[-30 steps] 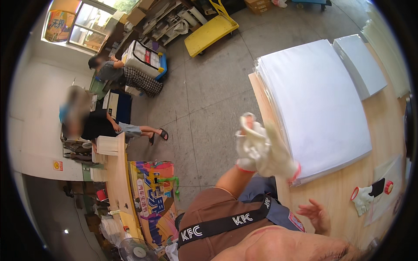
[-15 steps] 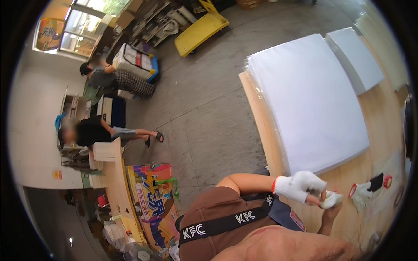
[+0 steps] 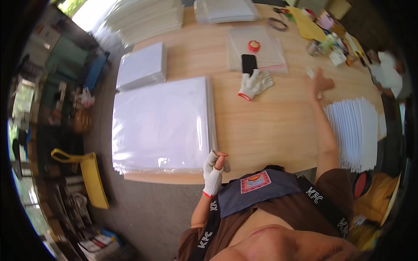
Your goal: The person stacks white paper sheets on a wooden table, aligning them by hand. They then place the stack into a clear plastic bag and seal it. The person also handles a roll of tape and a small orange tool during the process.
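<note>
A: In the head view, what is seen at the left hand (image 3: 214, 171)?

B: A white work glove (image 3: 212, 182) is worn on it, with some fingertips left bare. The thumb and forefinger are bent close together; whether anything is gripped cannot be told. The large film-covered stack (image 3: 159, 126) is placed at ten o'clock from it, one corner just beside the fingers.

A: And the right hand (image 3: 321, 85)?

B: It is bare and is stretched out over the wooden table (image 3: 270, 126). Since it is blurred, how wide the fingers are held cannot be told, nor whether the small pale piece (image 3: 309, 72) at half past ten is touched. The white fanned stack (image 3: 355, 132) is found at five o'clock.

A: Where is the loose glove (image 3: 256, 84) laid?

B: At nine o'clock from the right hand, the nearer one, and at one o'clock from the left. Its long axis is run from cuff at half past seven to fingertips near two, below the black phone (image 3: 249, 63).
</note>
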`<state>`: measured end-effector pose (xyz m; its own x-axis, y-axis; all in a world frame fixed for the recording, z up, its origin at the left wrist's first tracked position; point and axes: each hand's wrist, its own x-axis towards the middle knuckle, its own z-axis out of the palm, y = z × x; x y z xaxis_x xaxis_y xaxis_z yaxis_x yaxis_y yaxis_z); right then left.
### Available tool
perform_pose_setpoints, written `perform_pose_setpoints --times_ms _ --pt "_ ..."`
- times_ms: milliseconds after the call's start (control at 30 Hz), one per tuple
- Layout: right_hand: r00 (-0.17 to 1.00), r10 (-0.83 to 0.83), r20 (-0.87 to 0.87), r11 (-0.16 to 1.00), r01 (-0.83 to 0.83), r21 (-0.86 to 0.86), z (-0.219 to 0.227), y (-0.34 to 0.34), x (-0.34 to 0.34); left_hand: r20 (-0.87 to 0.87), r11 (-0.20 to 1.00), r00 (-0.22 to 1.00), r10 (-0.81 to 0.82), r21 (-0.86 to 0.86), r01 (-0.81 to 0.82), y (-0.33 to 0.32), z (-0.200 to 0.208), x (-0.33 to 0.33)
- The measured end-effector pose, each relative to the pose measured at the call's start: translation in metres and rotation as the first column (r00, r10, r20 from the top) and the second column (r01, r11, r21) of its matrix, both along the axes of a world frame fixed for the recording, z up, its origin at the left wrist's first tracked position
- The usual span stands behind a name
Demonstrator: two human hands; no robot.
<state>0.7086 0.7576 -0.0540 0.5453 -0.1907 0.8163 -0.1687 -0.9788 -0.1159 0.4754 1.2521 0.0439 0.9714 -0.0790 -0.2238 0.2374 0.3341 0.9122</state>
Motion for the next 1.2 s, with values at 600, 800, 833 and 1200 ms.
perform_pose_setpoints --times_ms 600,800,833,1200 --pt "0.646 0.740 -0.188 0.548 -0.417 0.725 -0.003 0.225 -0.058 0.045 0.985 0.992 -0.121 0.126 0.114 -0.063 -0.038 0.016" --pt "0.460 0.887 -0.042 0.254 -0.409 0.877 0.057 0.227 -0.189 0.057 0.928 0.964 -0.260 0.289 0.234 -0.097 -0.064 0.032" --pt "0.459 0.887 -0.057 0.247 -0.365 0.898 0.059 0.221 -0.198 0.068 0.922 0.959 -0.274 0.303 0.241 -0.104 -0.057 0.030" --pt "0.512 0.845 -0.152 0.459 -0.550 0.698 0.084 0.205 -0.241 0.191 0.798 0.922 -0.338 0.578 0.172 -0.146 -0.012 0.026"
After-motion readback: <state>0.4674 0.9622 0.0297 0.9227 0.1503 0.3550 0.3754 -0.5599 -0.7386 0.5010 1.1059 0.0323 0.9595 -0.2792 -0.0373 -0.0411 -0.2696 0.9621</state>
